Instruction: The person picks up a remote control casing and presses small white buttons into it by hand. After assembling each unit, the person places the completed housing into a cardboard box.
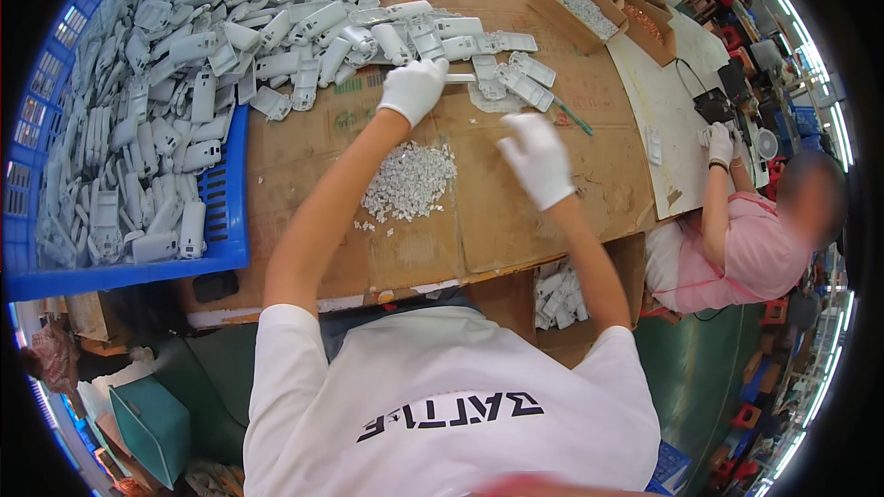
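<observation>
My left hand (412, 94), in a white glove, is closed on a white plastic casing (459, 78), seen nearly edge-on and sticking out to the right of the fingers. My right hand (539, 164), also gloved and slightly blurred, hovers over the cardboard with thumb and fingers apart; nothing shows in it. Just beyond it lie several loose white casings (525, 87) and a thin green tool (573, 117). Between my forearms, a heap of tiny white plastic pieces (410, 182) rests on the cardboard-covered table (516, 237).
A blue crate (235, 212) on the left overflows with white casings (203, 97) that spill across the table's far side. Cardboard boxes of small parts (580, 9) stand at the far right. A co-worker in pink (746, 253) sits at the right; an open box (562, 299) of white pieces is below the table edge.
</observation>
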A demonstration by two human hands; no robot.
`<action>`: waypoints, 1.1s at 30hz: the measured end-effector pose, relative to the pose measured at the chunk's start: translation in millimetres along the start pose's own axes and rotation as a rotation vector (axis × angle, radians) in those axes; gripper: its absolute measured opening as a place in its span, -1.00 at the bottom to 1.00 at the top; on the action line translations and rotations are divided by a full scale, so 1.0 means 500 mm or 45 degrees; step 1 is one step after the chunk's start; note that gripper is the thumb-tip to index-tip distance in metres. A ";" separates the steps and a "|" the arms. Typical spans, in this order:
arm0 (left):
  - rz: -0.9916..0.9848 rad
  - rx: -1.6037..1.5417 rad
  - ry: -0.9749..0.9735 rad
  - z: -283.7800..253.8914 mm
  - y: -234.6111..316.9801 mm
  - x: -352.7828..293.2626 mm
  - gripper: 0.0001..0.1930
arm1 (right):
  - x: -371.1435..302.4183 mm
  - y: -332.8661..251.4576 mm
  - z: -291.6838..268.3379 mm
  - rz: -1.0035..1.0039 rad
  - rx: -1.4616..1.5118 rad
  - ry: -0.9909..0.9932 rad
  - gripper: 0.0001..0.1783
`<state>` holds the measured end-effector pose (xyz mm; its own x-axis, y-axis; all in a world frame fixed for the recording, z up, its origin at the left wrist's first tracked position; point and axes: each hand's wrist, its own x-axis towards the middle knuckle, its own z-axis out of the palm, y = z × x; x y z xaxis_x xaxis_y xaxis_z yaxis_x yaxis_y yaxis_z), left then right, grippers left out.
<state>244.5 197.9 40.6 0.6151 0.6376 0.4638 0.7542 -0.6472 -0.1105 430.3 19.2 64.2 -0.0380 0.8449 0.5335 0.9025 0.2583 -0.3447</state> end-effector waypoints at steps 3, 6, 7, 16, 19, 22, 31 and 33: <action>-0.280 -0.433 -0.077 -0.080 -0.056 -0.045 -0.83 | -0.031 -0.055 0.060 0.202 0.321 -0.165 -0.77; -0.852 -1.752 -0.311 -0.199 -0.121 -0.132 -0.81 | -0.014 -0.051 0.077 -0.045 0.401 -0.277 -0.81; -0.930 -2.002 -0.297 -0.216 -0.134 -0.177 -0.84 | -0.007 -0.048 0.079 -0.054 0.406 -0.274 -0.81; -1.254 -3.595 0.118 -0.260 -0.068 -0.456 -0.84 | 0.056 -0.073 0.102 -0.022 -0.053 -0.761 -0.88; -1.409 -3.022 0.040 -0.276 -0.012 -0.476 -0.72 | 0.065 -0.110 0.104 0.068 -0.329 -0.823 -0.88; -1.392 -2.787 -0.068 -0.313 0.028 -0.478 -0.67 | 0.059 -0.103 0.105 0.051 -0.362 -0.820 -0.88; -1.348 -1.822 -0.483 -0.334 0.086 -0.461 -0.44 | -0.006 -0.090 0.076 0.007 -0.061 -0.425 -0.97; -0.973 -1.366 -0.106 -0.280 0.101 -0.468 -0.42 | -0.011 -0.094 0.086 0.012 0.025 -0.322 -0.96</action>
<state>106.7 -42.4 49.5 0.1598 0.9864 0.0387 0.3839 -0.0982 0.9181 369.6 22.7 44.2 -0.1379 0.9371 0.3205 0.8949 0.2566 -0.3651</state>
